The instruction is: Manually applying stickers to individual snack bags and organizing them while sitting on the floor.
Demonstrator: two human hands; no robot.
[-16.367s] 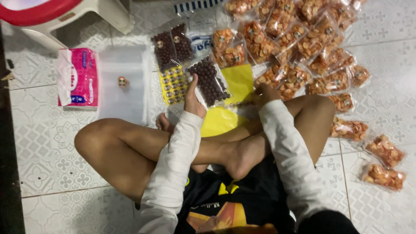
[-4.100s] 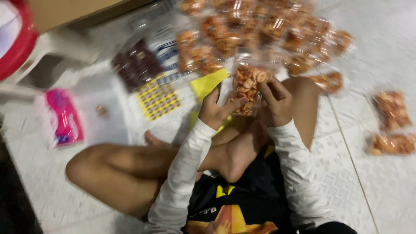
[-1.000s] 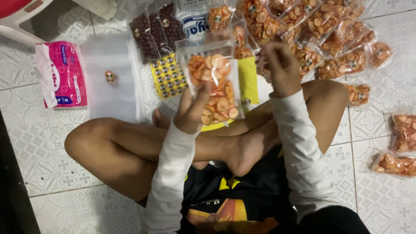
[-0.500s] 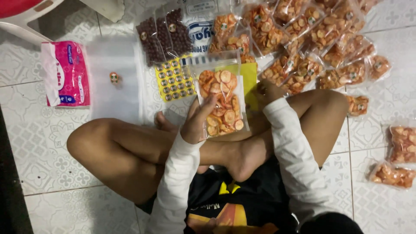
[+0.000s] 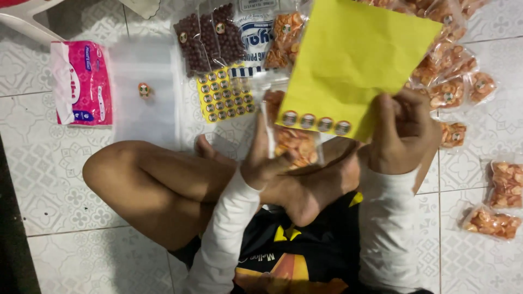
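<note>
I sit cross-legged on a tiled floor. My left hand (image 5: 261, 158) grips a clear bag of orange snack pieces (image 5: 297, 144) by its left edge, above my crossed legs. My right hand (image 5: 403, 133) holds up a yellow sticker sheet (image 5: 357, 60) by its lower right corner. A row of round stickers runs along the sheet's bottom edge. The sheet covers the upper part of the bag and much of the pile behind it.
A second yellow sheet full of round stickers (image 5: 224, 93) lies on the floor. Bags of dark brown snacks (image 5: 207, 38) and several orange snack bags (image 5: 455, 81) lie beyond. A pink tissue pack (image 5: 81, 81) and a stack of clear bags (image 5: 144, 90) are left.
My right hand has picked up the yellow sticker sheet and raised it in front of the snack bag. The left hand still holds the bag, now lower over my legs.
</note>
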